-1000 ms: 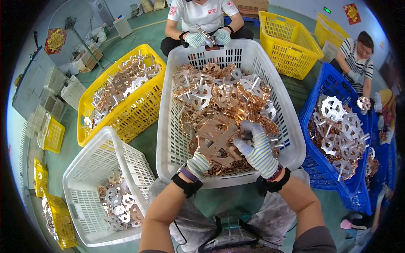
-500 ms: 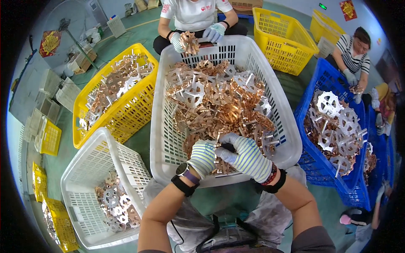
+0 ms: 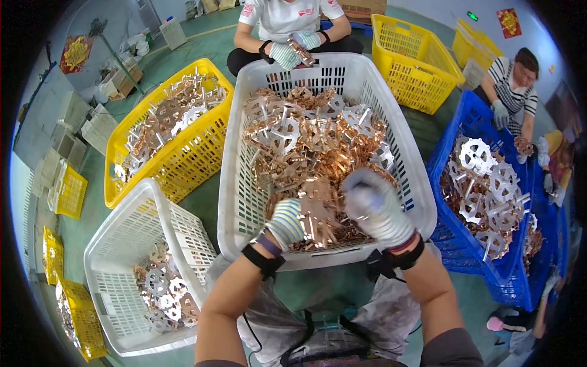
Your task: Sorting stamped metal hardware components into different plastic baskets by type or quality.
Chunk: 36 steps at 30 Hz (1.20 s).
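Note:
In a white plastic basket [image 3: 227, 226] before me lies a heap of copper-coloured and silvery toothed metal parts [image 3: 327, 134], some with short pins sticking out. My left hand [image 3: 286, 224], in a striped glove, grips the side of a copper-coloured block of toothed metal parts [image 3: 319, 214] over the near end of the basket. The block is blurred. Just right of it is my right hand [image 3: 379, 211], also gloved and smeared by motion, apart from the block; its fingers cannot be made out.
A co-worker [image 3: 293, 24] opposite holds a copper-coloured part in gloved hands. Yellow baskets [image 3: 177, 177], another white basket [image 3: 104, 293] and blue baskets [image 3: 483, 260] stand around, most with metal parts. A second co-worker [image 3: 513, 85] sits at the right.
My hands, close together half a second ago, have moved apart, the right one going up and right. The copper-coloured block now shows in my left hand. The co-worker opposite has brought both hands together.

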{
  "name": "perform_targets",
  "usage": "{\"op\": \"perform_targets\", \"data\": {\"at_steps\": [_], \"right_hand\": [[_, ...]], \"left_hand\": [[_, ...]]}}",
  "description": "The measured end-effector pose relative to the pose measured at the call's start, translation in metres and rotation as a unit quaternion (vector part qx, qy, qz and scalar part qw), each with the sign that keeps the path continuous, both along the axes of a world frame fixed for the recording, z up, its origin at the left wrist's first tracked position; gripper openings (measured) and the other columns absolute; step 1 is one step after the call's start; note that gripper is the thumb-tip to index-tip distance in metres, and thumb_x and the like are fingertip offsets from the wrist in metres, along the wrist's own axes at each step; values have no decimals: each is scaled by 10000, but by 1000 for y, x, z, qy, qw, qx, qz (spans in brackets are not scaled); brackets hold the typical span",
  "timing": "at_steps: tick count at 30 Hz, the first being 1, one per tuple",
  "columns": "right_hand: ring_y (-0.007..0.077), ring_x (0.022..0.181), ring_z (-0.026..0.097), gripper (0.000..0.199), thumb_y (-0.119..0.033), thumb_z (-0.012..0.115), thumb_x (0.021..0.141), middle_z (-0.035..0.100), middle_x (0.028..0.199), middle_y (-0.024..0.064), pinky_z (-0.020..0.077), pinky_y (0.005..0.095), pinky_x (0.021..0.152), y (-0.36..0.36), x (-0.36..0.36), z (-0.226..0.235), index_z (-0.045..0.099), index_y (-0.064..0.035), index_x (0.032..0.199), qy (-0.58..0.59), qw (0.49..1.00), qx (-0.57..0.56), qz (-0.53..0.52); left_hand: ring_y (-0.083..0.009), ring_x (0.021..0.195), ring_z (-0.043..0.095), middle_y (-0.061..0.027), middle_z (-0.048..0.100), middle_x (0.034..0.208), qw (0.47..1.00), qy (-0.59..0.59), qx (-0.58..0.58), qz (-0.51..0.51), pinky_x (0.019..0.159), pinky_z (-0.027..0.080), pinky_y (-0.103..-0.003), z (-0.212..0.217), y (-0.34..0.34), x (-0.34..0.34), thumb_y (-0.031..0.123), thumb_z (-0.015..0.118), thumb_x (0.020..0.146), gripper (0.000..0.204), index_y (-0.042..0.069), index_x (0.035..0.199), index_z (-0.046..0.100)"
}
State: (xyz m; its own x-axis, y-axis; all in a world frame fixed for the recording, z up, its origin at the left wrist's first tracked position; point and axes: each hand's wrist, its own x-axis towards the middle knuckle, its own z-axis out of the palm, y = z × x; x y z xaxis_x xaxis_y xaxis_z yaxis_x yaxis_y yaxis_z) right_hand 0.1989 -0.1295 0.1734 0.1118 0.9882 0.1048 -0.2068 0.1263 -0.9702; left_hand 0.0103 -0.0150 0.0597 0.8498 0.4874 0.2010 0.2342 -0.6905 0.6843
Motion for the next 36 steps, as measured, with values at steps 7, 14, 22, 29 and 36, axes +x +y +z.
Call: {"op": "perform_targets", "data": {"at_steps": [7,14,22,29,36], "right_hand": [[103,636,494,282,-249,664,851,564,744,26,400,234,557,24,13,-25,592,-35,1019,80,989,-98,-83],[110,796,540,227,-172,634,884,571,926,-3,446,239,679,21,0,-36,592,-69,1082,69,988,-100,-89],[179,941,534,239,-105,638,855,567,1046,29,444,327,832,28,27,-96,593,-68,1087,98,989,-65,-94],[180,804,637,273,-178,592,888,639,909,115,530,293,695,8,-46,-40,579,25,1070,-8,997,-79,5],[360,938,601,287,-213,559,869,640,1007,185,470,404,812,-48,-123,-79,608,-43,1096,-318,770,-83,547]], "left_hand": [[-337,802,631,-106,661,956,941,-254,-222,-25,754,526,-456,-41,26,-30,310,485,919,302,124,1130,593],[-367,1258,402,-148,363,1438,895,-331,-300,-3,1067,258,-526,-97,43,-4,388,402,966,500,200,1419,305],[-246,1164,499,-56,526,1304,339,-572,-692,-283,1039,358,-428,1,32,-38,457,291,973,486,143,1284,494],[-407,1303,327,-192,281,1458,527,-522,-670,15,1046,321,-591,-6,47,-78,686,362,863,809,120,1432,263],[-266,1177,479,-155,456,1317,551,-534,-619,-168,1011,403,-383,39,19,-110,293,355,982,430,66,1346,393]]}}
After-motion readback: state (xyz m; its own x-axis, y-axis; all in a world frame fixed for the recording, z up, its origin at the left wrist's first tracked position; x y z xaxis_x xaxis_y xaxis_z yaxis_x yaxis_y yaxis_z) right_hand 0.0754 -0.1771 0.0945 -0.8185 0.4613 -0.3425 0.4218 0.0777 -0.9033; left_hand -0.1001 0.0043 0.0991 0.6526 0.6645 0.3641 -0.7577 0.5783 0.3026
